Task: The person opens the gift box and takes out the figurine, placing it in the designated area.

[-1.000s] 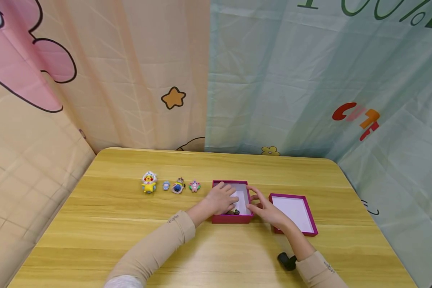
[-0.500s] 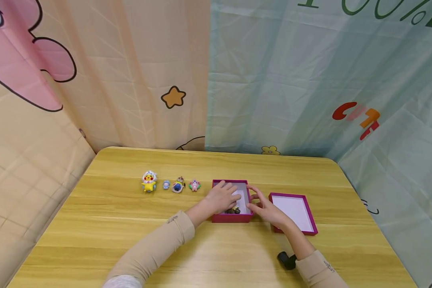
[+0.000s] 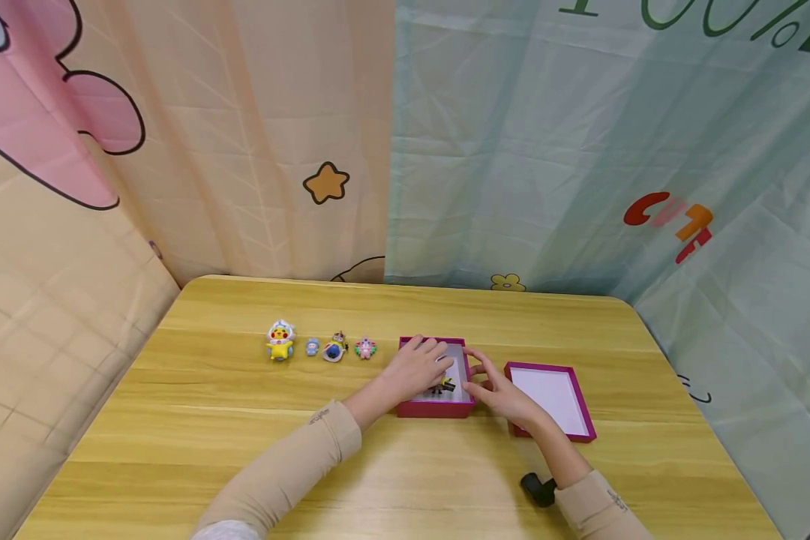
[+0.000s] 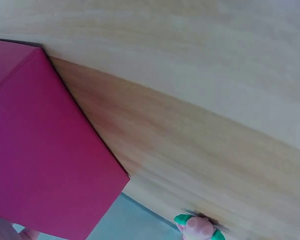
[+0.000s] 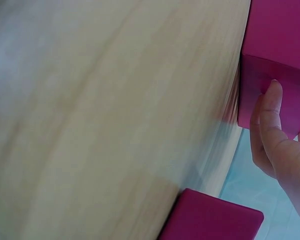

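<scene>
My left hand (image 3: 415,370) reaches into a magenta box (image 3: 432,410) with white insides. Under its thumb a small black-and-yellow toy (image 3: 447,385) shows, gripped beneath the hand; its left part is covered. My right hand (image 3: 502,394) touches the box's right side, with the thumb against the wall and the index finger at the rim. The right wrist view shows a digit lying nearly straight on the box's side wall (image 5: 292,100). In the left wrist view, the box's outer wall (image 4: 55,145) hides nearly all of the left hand.
The lid (image 3: 583,409) lies inside-up right of the box. Left of the box stand a yellow figure with a white hood (image 3: 280,341), a small blue figure (image 3: 312,346), a figure with a blue ball-like part (image 3: 334,349) and a pink-green figure (image 3: 365,348). A black object (image 3: 537,489) appears beside the right wrist.
My left hand has shifted slightly toward the back of the box, and the small toy has moved with it, showing more yellow. My right hand has stayed at the box's side.
</scene>
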Demonstrator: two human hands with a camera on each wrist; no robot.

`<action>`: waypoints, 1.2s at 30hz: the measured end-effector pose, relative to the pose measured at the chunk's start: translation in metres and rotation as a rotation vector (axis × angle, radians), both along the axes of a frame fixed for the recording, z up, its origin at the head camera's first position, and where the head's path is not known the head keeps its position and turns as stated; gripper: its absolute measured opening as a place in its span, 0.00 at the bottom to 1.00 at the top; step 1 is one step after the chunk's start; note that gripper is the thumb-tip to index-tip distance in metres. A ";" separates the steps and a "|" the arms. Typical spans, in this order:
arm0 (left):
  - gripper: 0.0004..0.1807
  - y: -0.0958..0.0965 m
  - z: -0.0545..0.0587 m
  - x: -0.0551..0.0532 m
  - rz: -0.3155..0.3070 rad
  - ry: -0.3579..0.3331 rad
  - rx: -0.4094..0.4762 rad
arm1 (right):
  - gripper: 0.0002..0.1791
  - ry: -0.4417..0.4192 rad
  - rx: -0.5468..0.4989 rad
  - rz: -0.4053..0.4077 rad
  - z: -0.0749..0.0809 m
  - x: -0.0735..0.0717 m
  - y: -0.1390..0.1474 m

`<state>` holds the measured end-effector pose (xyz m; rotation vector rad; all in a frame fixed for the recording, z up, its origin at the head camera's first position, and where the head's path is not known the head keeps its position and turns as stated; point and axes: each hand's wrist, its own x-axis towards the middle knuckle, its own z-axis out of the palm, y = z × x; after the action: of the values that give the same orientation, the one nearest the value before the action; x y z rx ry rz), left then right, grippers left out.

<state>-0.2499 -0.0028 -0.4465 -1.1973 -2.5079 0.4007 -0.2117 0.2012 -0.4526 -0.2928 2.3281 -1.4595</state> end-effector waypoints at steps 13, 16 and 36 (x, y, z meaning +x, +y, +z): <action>0.11 -0.021 0.020 -0.004 0.040 0.004 0.142 | 0.36 0.003 0.030 -0.021 0.000 0.001 -0.001; 0.10 -0.029 0.027 -0.005 0.041 0.018 0.181 | 0.36 0.005 0.038 -0.025 0.000 0.001 -0.001; 0.04 -0.097 0.018 0.003 0.035 0.107 0.306 | 0.36 0.013 0.019 -0.003 -0.001 0.000 0.001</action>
<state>-0.2469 -0.1000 -0.4282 -0.9876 -2.3923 0.0810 -0.2118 0.2017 -0.4538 -0.2952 2.3519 -1.4405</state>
